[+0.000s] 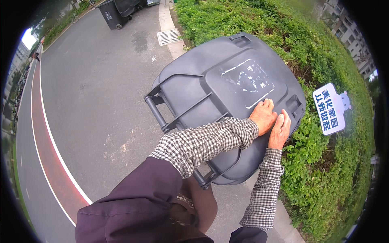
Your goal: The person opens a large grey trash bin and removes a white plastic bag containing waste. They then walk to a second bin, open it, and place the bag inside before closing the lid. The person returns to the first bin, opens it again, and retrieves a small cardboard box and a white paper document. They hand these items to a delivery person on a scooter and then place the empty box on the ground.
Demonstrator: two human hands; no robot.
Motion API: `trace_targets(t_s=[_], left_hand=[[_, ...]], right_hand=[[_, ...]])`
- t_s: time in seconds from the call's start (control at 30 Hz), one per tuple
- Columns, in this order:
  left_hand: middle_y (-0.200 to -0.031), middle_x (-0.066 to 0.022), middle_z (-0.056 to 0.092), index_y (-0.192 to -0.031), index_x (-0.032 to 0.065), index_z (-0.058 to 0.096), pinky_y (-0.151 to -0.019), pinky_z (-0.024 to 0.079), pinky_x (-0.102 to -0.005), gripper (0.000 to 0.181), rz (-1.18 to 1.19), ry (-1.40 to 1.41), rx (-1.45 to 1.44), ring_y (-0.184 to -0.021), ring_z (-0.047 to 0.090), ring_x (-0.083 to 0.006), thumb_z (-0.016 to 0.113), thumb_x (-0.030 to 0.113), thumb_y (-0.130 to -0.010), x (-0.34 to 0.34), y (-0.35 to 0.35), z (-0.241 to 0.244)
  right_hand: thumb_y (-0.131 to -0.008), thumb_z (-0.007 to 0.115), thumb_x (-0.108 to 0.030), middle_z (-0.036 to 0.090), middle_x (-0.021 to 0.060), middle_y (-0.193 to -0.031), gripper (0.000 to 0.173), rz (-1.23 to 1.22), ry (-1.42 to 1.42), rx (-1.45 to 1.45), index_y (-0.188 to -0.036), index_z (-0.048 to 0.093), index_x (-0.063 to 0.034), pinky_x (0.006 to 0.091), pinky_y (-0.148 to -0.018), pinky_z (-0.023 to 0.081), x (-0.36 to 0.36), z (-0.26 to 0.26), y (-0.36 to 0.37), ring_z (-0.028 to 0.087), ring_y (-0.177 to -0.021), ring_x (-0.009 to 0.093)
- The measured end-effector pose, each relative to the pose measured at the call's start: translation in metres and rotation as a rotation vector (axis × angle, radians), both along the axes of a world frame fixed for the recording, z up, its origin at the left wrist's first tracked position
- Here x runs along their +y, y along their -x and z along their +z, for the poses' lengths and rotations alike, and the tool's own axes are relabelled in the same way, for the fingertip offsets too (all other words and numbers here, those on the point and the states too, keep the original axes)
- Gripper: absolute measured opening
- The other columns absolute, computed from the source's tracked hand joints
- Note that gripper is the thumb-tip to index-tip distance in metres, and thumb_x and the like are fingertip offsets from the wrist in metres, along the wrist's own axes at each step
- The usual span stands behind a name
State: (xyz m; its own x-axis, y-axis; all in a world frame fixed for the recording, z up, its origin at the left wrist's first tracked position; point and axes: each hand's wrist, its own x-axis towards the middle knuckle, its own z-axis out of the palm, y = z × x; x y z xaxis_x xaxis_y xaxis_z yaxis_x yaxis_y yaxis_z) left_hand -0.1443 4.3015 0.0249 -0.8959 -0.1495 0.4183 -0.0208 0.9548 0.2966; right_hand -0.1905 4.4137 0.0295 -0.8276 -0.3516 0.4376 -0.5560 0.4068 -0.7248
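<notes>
A large dark grey plastic wheelie bin stands before me with its lid [194, 100] down; the lid bears worn white markings. My left hand [263, 117] rests on the lid with its fingers bent, near the lower corner of those markings. Close beside it, at the lid's edge, my right hand [280, 129] lies with its fingers pointing away from me. Neither hand shows anything held. The bin's handle bar [156, 114] sticks out on the near left side. Checked sleeves cover both forearms, and the bin's body is mostly hidden under the lid.
A green hedge [316, 170] runs along the right, with a small white sign [328, 109] bearing writing in it. More dark bins [112, 15] stand at the top left. A drain grate [168, 37] lies at the kerb. The asphalt road [88, 91] stretches left to a red lane [50, 158].
</notes>
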Motion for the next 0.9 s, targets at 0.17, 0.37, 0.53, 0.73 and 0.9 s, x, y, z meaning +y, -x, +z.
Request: trace_targets(t_s=[0.17, 0.37, 0.53, 0.73, 0.9], left_hand=[[-0.130, -0.0135, 0.059, -0.117, 0.0074, 0.065, -0.108, 0.041, -0.0476, 0.032, -0.207, -0.098, 0.225, -0.126, 0.054, -0.0301, 0.065, 0.026, -0.091, -0.114, -0.070, 0.000], [-0.133, -0.0166, 0.057, -0.123, 0.0090, 0.065, -0.110, 0.038, -0.0502, 0.035, 0.055, -0.066, 0.130, -0.130, 0.050, -0.0328, 0.063, 0.030, -0.095, -0.283, -0.109, -0.026], [-0.139, -0.0178, 0.053, -0.129, 0.0119, 0.061, -0.114, 0.032, -0.0537, 0.038, 0.077, -0.068, 0.100, -0.135, 0.046, -0.0336, 0.058, 0.033, -0.098, -0.283, -0.108, -0.041], [-0.142, -0.0190, 0.049, -0.130, 0.0101, 0.060, -0.113, 0.034, -0.0542, 0.039, 0.035, -0.084, 0.040, -0.135, 0.045, -0.0349, 0.060, 0.031, -0.097, -0.278, -0.100, -0.041], [-0.144, -0.0196, 0.048, -0.134, 0.0110, 0.058, -0.113, 0.034, -0.0549, 0.043, 0.056, -0.134, -0.019, -0.138, 0.044, -0.0351, 0.062, 0.029, -0.096, -0.279, -0.106, -0.036]], right_hand=[[-0.102, 0.053, -0.038, 0.057, 0.0166, -0.137, 0.041, -0.093, -0.442, 0.127, -0.124, 0.066, -0.0067, 0.0452, -0.110, 0.038, -0.038, -0.015, -0.015, 0.053, -0.128, 0.034], [-0.096, 0.064, -0.036, 0.048, 0.0163, -0.148, 0.048, -0.130, -0.491, 0.308, -0.134, 0.058, -0.0088, 0.0497, -0.114, 0.033, -0.054, -0.039, -0.003, 0.044, -0.138, 0.035], [-0.094, 0.066, -0.033, 0.050, 0.0177, -0.146, 0.051, -0.007, -0.501, 0.330, -0.136, 0.056, -0.0054, 0.0455, -0.114, 0.036, -0.122, -0.021, 0.048, 0.047, -0.136, 0.035], [-0.102, 0.058, -0.036, 0.056, 0.0184, -0.139, 0.048, 0.048, -0.308, 0.412, -0.135, 0.055, -0.0024, 0.0418, -0.111, 0.039, -0.239, 0.026, 0.170, 0.052, -0.130, 0.035], [-0.106, 0.045, -0.042, 0.049, 0.0190, -0.149, 0.055, 0.076, -0.311, 0.540, -0.146, 0.047, -0.0047, 0.0432, -0.116, 0.033, -0.272, -0.006, 0.205, 0.044, -0.138, 0.036]])
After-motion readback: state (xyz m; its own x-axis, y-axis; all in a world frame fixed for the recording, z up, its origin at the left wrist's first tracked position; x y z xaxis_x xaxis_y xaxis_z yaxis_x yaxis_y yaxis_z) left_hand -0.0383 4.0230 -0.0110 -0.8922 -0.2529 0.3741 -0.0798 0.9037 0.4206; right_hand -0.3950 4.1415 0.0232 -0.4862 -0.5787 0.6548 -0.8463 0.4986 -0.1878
